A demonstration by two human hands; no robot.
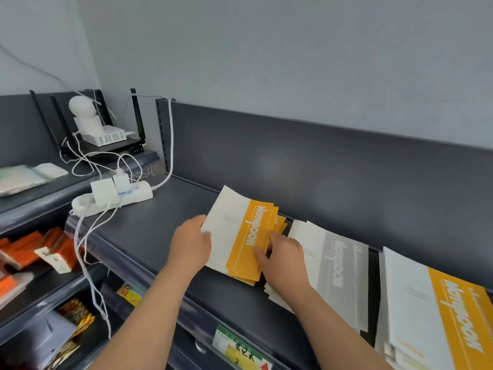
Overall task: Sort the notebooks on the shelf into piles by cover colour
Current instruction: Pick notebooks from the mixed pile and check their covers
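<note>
Yellow notebooks (pixel 241 236), held between hands (pixel 190 243) (pixel 284 259), on shelf (pixel 149 236)

Three notebook piles lie in a row on the shelf (pixel 149 236), before its back panel (pixel 320 161): the left pile (pixel 237 231), the middle pile (pixel 336 263) just right of it, and the right pile (pixel 426 303) at the frame's right edge. The left grip (pixel 190 243) holds the left pile's left edge; the right grip (pixel 282 259) holds its right edge, between that pile and the middle one. A power strip (pixel 133 196) sits at the shelf's left end, with a router (pixel 106 137) behind it. Packets (pixel 40 252) lie on lower shelves at left. A price tag (pixel 240 351) hangs on the shelf's front edge, below the grips.
</note>
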